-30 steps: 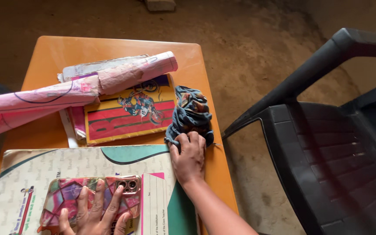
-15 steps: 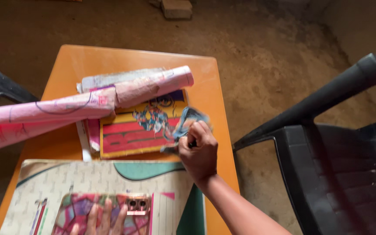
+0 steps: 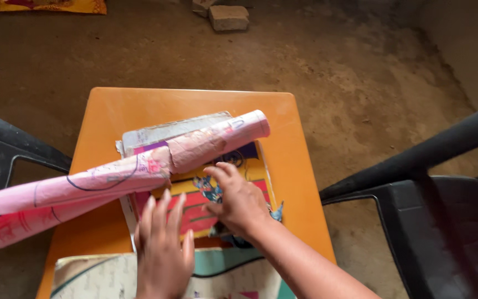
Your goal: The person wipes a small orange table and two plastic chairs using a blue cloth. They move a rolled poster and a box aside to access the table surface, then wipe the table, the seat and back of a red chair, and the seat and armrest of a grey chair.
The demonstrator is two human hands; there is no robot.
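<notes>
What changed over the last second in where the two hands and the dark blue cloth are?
The right hand drew the dark blue bundled cloth leftward onto the yellow-and-red book. The left hand left the patterned phone and moved up to the book's lower edge. The pink paper rolls stayed across the orange table.

The right hand [image 3: 238,202] is covering a dark blue bundle [image 3: 276,213], leaving only a sliver peeking out beside the wrist, too little to identify. The left hand [image 3: 163,249] is hiding part of the colourful book [image 3: 250,166]. Left of both hands, the pink rolls [image 3: 84,185] are running off the picture's edge.
</notes>
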